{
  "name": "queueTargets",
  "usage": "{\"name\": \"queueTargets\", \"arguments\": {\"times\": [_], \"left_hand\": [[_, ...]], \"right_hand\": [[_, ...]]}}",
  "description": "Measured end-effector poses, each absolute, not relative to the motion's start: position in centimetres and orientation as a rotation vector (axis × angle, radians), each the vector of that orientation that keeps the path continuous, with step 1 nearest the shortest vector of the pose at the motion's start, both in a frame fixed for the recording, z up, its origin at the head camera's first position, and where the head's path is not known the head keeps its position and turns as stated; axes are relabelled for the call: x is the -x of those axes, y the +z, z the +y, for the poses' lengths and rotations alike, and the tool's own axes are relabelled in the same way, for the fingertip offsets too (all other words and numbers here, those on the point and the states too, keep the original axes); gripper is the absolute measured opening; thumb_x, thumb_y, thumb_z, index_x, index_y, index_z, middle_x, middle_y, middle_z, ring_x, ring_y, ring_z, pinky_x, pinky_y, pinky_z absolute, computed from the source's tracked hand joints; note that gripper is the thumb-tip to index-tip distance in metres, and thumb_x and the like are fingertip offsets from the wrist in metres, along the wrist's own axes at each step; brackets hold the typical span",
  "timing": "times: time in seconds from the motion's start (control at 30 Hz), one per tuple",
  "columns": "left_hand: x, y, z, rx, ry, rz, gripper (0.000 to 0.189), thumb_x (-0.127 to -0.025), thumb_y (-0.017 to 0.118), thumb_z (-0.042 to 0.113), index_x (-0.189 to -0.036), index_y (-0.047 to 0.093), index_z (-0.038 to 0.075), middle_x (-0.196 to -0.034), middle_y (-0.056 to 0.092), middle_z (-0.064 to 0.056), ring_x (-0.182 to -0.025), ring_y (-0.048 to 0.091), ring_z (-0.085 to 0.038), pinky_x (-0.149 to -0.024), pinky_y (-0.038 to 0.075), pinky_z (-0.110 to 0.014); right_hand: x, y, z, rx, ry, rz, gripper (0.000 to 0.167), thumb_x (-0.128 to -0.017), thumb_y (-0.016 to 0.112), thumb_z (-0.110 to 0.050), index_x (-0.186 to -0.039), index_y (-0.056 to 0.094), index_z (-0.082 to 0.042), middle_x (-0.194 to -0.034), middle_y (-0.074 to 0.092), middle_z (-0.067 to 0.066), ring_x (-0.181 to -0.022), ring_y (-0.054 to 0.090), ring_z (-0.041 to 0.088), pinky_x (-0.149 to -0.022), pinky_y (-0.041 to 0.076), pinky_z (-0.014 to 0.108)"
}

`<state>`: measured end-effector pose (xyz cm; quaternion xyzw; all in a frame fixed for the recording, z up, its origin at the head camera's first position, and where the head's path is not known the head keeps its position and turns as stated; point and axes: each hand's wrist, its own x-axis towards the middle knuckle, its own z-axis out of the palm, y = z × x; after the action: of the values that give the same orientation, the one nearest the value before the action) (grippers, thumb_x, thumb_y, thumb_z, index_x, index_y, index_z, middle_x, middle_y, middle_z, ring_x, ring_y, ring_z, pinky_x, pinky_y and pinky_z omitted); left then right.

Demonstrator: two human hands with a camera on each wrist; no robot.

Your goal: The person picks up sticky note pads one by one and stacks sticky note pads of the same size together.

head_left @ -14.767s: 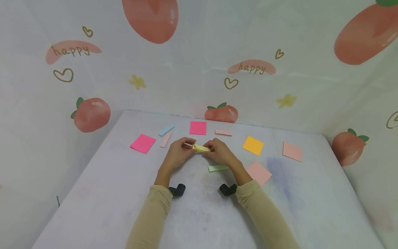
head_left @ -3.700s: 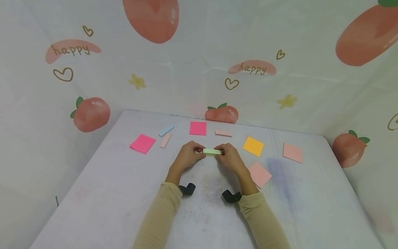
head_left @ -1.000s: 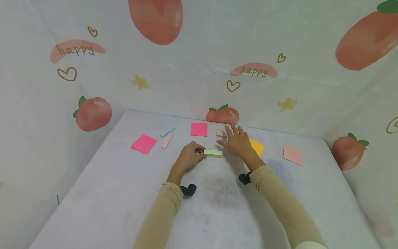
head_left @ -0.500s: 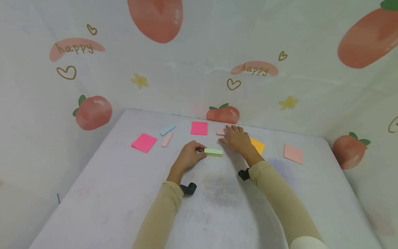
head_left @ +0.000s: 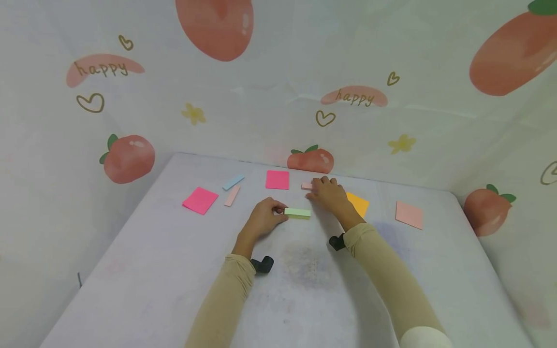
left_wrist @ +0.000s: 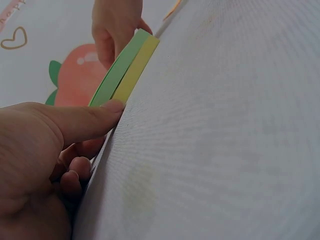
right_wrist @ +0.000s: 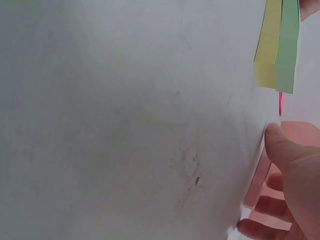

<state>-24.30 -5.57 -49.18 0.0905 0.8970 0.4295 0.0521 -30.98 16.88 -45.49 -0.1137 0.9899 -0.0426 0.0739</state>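
Observation:
My left hand [head_left: 263, 216] pinches the left end of a green sticky-note strip pad [head_left: 298, 211] stacked on a yellow strip pad [left_wrist: 136, 70], low over the table. In the left wrist view the thumb presses on their near end. Farther back, my right hand [head_left: 329, 194] reaches over a pink strip pad [head_left: 306, 186], covering its right part. Thumb and bent fingers stand apart on either side of that pad in the right wrist view, where its pink edge [right_wrist: 257, 182] shows between them.
Square sticky-note pads lie around: hot pink ones at left [head_left: 200, 200] and back [head_left: 277, 179], an orange one [head_left: 358, 204] partly behind the right wrist, a pale pink one [head_left: 409, 214] at right. Blue [head_left: 233, 181] and pink [head_left: 232, 195] strips lie at back left. A printed curtain [head_left: 261, 96] stands behind.
Earlier the hands held yellow strips, then both held the green-and-yellow stack. The right hand has since let go and moved back-right to the pink strip pad, its spread fingers now more bent.

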Motion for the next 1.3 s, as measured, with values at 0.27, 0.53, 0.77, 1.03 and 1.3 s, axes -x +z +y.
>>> {"name": "queueTargets", "arguments": {"times": [0.27,0.53,0.77,1.03,1.3], "left_hand": [[24.22,-49.03,-5.60,-0.279,1.309,2.726,0.024,-0.090,0.078,0.019,-0.113,0.077,0.013,-0.099,0.065,-0.002,-0.085,0.055,-0.016,-0.076,0.044,-0.029],[24.14,-48.80,-5.66,-0.272,1.311,2.724,0.024,-0.090,0.077,0.018,-0.114,0.077,0.012,-0.099,0.065,-0.002,-0.084,0.054,-0.016,-0.075,0.044,-0.029],[24.17,-48.99,-5.62,-0.271,1.311,2.721,0.024,-0.090,0.078,0.019,-0.114,0.077,0.013,-0.100,0.065,-0.002,-0.084,0.054,-0.016,-0.076,0.044,-0.030],[24.19,-48.97,-5.55,-0.269,1.320,2.719,0.025,-0.090,0.078,0.019,-0.114,0.077,0.014,-0.099,0.065,-0.002,-0.084,0.054,-0.016,-0.075,0.044,-0.029],[24.14,-48.93,-5.65,-0.286,1.325,2.720,0.023,-0.090,0.078,0.018,-0.113,0.077,0.013,-0.099,0.065,-0.003,-0.084,0.054,-0.016,-0.075,0.044,-0.029]], "right_hand": [[30.63,-45.36,17.17,0.423,-0.100,3.030,0.045,-0.103,0.060,-0.032,-0.140,0.052,-0.007,-0.133,0.055,0.021,-0.115,0.054,0.041,-0.099,0.053,0.056],[30.80,-45.63,17.52,0.479,-0.085,3.058,0.040,-0.105,0.057,-0.025,-0.140,0.055,-0.007,-0.131,0.056,0.021,-0.113,0.056,0.040,-0.095,0.056,0.054],[30.66,-45.42,17.36,0.475,-0.089,3.047,0.037,-0.103,0.061,-0.024,-0.136,0.062,-0.007,-0.127,0.059,0.020,-0.111,0.057,0.037,-0.097,0.056,0.051],[30.46,-45.45,17.40,0.502,-0.071,3.052,0.034,-0.102,0.062,-0.022,-0.131,0.064,-0.003,-0.123,0.060,0.019,-0.109,0.057,0.035,-0.096,0.057,0.049],[30.33,-45.51,17.50,0.517,-0.131,3.055,0.030,-0.102,0.061,-0.015,-0.128,0.064,0.000,-0.122,0.059,0.020,-0.110,0.054,0.035,-0.097,0.056,0.047]]}}
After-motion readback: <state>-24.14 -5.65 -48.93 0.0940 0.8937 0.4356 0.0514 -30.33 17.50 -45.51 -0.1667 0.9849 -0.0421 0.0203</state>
